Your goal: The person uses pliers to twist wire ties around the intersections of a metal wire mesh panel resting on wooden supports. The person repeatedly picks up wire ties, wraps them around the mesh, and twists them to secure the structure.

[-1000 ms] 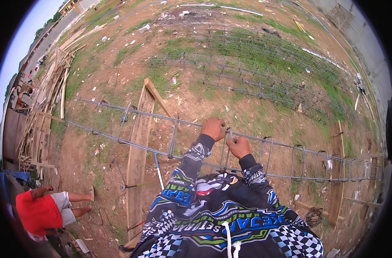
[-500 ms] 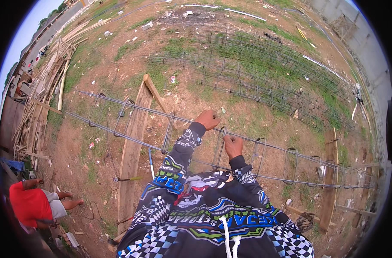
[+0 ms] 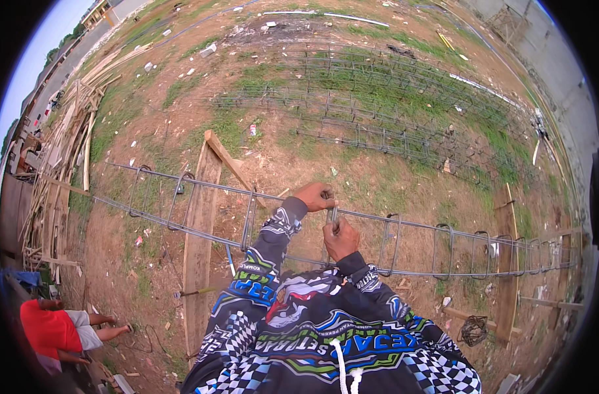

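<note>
Stirrup sits crosswise on the long rebar cage, left hand by its top, right hand lower; fingers curled, grip unclear.

the dark top bears printed capitals: large blue letters at five o'clock, white letters at six, and smaller lines above the blue. its left sleeve, at seven o'clock, has blue and green lettering; its right sleeve, near five, white.
</note>
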Demonstrator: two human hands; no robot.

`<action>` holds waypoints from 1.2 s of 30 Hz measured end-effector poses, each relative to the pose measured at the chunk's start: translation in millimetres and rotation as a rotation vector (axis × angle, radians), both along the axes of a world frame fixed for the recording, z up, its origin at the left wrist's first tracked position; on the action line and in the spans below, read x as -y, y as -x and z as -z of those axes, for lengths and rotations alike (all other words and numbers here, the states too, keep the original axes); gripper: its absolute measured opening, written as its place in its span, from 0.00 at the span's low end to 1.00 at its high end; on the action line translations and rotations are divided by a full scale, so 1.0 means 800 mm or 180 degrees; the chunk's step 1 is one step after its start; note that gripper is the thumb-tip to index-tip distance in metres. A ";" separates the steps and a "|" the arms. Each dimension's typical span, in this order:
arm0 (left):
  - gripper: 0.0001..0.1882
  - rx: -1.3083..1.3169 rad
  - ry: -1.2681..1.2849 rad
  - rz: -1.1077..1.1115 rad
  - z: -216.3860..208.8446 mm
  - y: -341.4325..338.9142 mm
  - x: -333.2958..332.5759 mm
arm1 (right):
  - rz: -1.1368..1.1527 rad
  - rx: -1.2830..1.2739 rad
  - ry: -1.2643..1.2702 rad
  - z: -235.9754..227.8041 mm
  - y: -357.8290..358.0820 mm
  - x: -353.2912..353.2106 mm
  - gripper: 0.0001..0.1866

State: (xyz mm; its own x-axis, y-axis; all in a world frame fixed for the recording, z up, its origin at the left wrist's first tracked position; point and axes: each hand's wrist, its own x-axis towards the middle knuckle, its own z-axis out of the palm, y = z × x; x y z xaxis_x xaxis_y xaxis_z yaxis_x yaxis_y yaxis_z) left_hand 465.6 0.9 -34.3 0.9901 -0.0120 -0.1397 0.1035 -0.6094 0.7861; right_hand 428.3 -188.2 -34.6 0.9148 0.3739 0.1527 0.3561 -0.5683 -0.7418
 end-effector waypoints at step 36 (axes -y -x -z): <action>0.14 0.0156 0.0338 -0.0481 0.001 0.011 0.024 | -0.1441 0.0531 0.1057 -0.036 -0.005 0.013 0.12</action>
